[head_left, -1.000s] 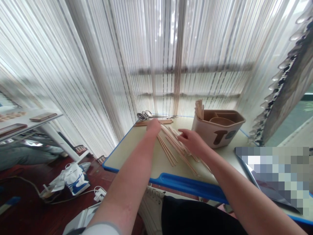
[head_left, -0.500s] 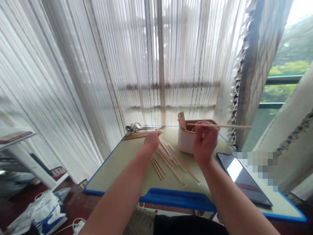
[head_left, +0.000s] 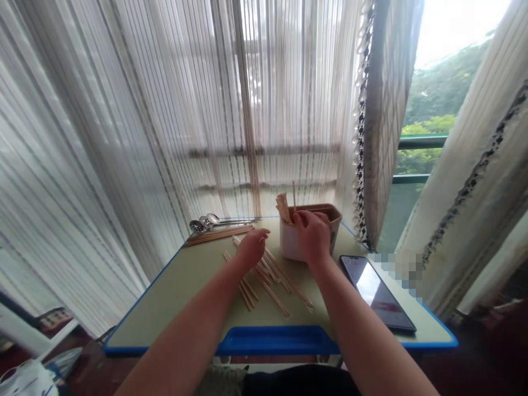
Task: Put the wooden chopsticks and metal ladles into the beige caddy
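My right hand (head_left: 314,236) is closed, with a wooden chopstick (head_left: 294,193) pinched upright between thumb and fingers over the white holder with the brown rim (head_left: 291,245). Wrapped chopsticks (head_left: 282,207) stand together in the holder's left part. My left hand (head_left: 251,248) is closed above the table; whatever its curled fingers hold cannot be made out. Beneath and beside it lie several loose chopsticks (head_left: 275,297), some in clear wrappers. Further left is a neat row of brown chopsticks (head_left: 216,236), with metal spoons (head_left: 198,226) just behind.
A phone or tablet (head_left: 375,294) lies on the right side of the blue-edged table (head_left: 165,316). A blue tray (head_left: 276,340) runs along the front edge. Sheer curtains (head_left: 206,110) hang right behind the table. A white bag (head_left: 28,379) is on the floor at left.
My right hand has turned the chopstick from level to upright and brought it over the holder. The left hand stays near the loose chopsticks. The view has swung right.
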A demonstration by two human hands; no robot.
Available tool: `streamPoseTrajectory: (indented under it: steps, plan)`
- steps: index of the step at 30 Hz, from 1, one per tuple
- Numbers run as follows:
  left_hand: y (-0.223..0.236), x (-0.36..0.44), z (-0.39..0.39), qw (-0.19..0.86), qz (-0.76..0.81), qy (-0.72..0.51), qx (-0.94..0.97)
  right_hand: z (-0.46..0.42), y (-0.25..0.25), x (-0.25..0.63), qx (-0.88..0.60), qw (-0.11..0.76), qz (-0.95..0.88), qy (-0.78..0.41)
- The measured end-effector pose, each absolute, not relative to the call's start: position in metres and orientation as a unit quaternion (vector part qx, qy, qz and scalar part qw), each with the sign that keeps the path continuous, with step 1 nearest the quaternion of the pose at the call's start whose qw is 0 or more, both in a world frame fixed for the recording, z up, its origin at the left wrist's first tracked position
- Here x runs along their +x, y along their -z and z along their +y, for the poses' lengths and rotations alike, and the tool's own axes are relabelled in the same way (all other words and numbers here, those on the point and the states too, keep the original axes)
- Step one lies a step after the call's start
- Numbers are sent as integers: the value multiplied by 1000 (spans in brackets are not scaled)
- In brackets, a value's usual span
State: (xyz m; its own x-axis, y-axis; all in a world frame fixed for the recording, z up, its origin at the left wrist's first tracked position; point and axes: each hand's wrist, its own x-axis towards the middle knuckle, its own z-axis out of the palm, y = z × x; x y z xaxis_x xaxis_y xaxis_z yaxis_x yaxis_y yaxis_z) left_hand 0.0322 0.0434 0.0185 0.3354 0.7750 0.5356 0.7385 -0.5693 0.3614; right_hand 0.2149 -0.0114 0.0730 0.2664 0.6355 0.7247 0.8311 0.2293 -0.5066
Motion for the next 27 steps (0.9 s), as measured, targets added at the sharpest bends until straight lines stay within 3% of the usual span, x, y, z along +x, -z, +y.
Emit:
streamPoseTrajectory:
  steps: [18,27]
  plan:
    - [-21,31,42,25,465,-333,820,-21,-78,206,-615,398,-667,135]
    - [-28,27,42,16,465,-334,820,-21,-76,205,-602,424,-662,143]
